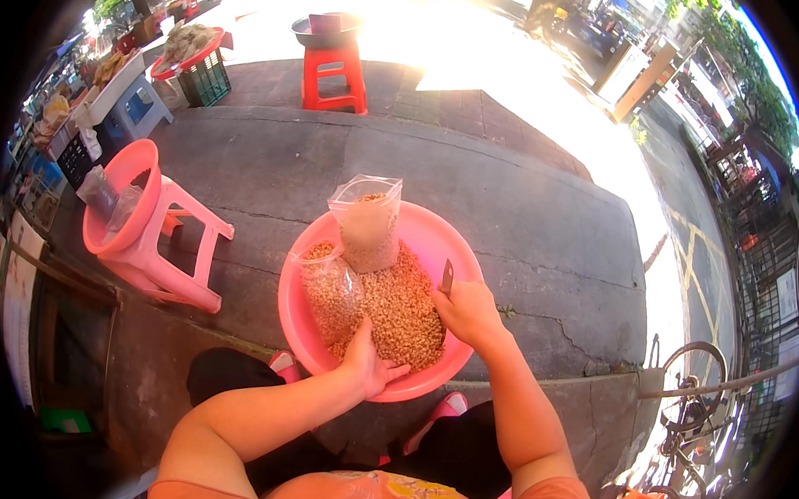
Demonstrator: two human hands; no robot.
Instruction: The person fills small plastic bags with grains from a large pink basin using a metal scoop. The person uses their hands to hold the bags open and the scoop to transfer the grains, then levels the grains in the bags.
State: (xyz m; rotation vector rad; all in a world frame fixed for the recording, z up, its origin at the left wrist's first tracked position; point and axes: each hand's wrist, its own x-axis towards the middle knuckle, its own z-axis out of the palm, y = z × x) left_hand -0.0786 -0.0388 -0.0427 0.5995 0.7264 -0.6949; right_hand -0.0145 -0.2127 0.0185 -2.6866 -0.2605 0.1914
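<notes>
A large pink plastic basin (462,242) stands in front of me, with a heap of tan, grain-like pieces (404,315) in it. Two clear plastic bags filled with similar pieces rest in the basin: an upright one (370,232) at the far side and another (332,293) at the left. My left hand (371,367) is at the near edge of the heap, palm up, fingers apart, holding nothing that I can see. At the right side, my right hand (466,311) grips the handle of a metal tool (447,276); its lower end is hidden by my hand and the heap.
At the left, a pink stool (204,256) carries a tilted pink basin (152,188) with plastic bags. Farther off stand a red stool (359,83) with a metal basin (308,37) and a green crate (210,81). A bicycle (691,392) is at the right.
</notes>
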